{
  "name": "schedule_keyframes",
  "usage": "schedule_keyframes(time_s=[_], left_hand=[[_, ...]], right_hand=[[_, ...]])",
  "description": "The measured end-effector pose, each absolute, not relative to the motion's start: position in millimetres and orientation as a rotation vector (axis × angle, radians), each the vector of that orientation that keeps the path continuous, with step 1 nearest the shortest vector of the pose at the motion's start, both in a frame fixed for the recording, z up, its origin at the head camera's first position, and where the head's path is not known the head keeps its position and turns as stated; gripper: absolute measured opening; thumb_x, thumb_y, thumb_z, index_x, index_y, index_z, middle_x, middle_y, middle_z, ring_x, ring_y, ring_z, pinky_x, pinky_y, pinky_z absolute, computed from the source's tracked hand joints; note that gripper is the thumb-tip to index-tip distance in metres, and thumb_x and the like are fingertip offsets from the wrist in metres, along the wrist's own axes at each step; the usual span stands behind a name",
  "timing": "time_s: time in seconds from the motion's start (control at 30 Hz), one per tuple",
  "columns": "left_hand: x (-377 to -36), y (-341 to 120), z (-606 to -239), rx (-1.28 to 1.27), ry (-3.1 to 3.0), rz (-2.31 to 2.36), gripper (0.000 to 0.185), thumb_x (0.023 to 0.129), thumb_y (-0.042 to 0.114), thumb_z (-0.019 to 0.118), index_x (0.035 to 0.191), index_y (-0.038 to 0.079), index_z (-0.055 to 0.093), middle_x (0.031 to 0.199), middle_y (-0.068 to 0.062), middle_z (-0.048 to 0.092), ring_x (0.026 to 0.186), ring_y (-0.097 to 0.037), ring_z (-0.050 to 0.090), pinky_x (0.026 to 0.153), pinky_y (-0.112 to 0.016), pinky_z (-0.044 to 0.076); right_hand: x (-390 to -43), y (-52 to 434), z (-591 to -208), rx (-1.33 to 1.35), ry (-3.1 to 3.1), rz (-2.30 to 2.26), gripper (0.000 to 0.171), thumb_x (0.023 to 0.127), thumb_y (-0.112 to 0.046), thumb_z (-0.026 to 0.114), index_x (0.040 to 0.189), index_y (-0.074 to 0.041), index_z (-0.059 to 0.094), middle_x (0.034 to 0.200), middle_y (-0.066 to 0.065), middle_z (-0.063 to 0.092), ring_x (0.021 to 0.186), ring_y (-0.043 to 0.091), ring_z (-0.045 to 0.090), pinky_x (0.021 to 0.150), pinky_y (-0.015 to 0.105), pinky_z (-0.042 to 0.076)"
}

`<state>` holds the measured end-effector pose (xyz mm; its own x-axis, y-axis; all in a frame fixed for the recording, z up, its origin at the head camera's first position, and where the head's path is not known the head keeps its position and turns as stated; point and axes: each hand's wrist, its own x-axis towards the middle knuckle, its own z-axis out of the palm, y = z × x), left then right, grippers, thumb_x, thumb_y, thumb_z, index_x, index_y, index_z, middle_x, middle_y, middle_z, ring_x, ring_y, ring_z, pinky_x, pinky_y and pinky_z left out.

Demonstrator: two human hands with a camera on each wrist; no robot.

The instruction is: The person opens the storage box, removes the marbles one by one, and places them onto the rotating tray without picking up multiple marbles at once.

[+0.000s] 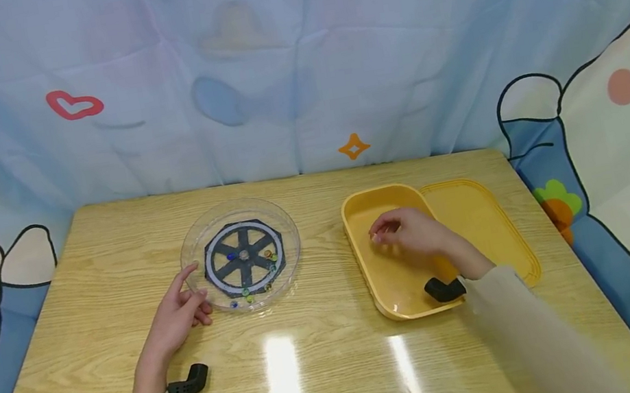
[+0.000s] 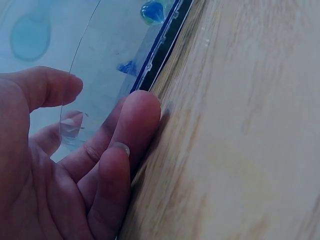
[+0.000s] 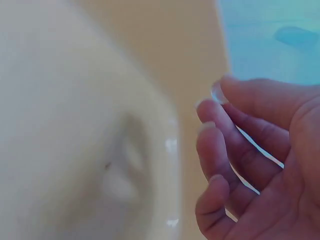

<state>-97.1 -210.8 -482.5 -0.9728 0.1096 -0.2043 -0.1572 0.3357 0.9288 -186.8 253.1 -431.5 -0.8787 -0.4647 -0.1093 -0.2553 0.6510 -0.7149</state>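
Observation:
A clear round plate lies at the table's left centre, holding a black spoked wheel insert and several coloured marbles. My left hand rests on the table at the plate's left edge, with relaxed fingers touching the rim and the thumb just above it. My right hand hovers inside a yellow box. Its fingertips are drawn together and pinch a small marble. The rest of the box floor looks bare.
The yellow lid lies under the box's right side. A patterned blue curtain hangs behind the wooden table. Black wrist mounts sit at both cuffs.

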Motion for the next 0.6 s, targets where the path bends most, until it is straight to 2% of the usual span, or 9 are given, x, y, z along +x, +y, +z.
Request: schedule_keyframes(time_s=[0.13,0.3,0.43,0.6], left_hand=[[-97,-212,-482,-0.039,2.368,1.685,0.059,0.105,0.02,0.051,0.158,0.016,0.025,0.084,-0.015,0.065,0.068,-0.027,0.067,0.064,-0.03,0.051],[-96,-213,-480,-0.042,2.366,1.682,0.06,0.105,0.019,0.051,0.158,0.015,0.024,0.085,-0.016,0.066,0.068,-0.027,0.067,0.064,-0.03,0.051],[-96,-213,-478,-0.055,2.363,1.695,0.06,0.105,0.019,0.052,0.158,0.015,0.024,0.085,-0.016,0.066,0.068,-0.027,0.067,0.064,-0.031,0.051],[-96,-213,-481,-0.057,2.341,1.711,0.06,0.105,0.02,0.052,0.158,0.015,0.023,0.088,-0.017,0.067,0.069,-0.028,0.067,0.065,-0.031,0.052]], right_hand=[[-182,248,-425,-0.574,2.674,-1.091,0.014,0.095,-0.015,0.069,0.106,-0.006,0.073,0.092,0.001,0.069,0.084,0.02,0.061,0.076,0.036,0.048],[-175,234,-417,-0.606,2.784,-1.092,0.016,0.095,-0.018,0.071,0.107,-0.008,0.074,0.096,0.0,0.072,0.085,0.02,0.062,0.072,0.036,0.048],[-169,214,-413,-0.624,2.842,-1.096,0.016,0.094,-0.019,0.072,0.106,-0.01,0.076,0.097,-0.001,0.072,0.085,0.018,0.061,0.069,0.035,0.048],[-166,180,-410,-0.668,2.83,-1.144,0.014,0.093,-0.015,0.072,0.105,-0.008,0.075,0.098,0.001,0.072,0.083,0.018,0.06,0.073,0.036,0.049]])
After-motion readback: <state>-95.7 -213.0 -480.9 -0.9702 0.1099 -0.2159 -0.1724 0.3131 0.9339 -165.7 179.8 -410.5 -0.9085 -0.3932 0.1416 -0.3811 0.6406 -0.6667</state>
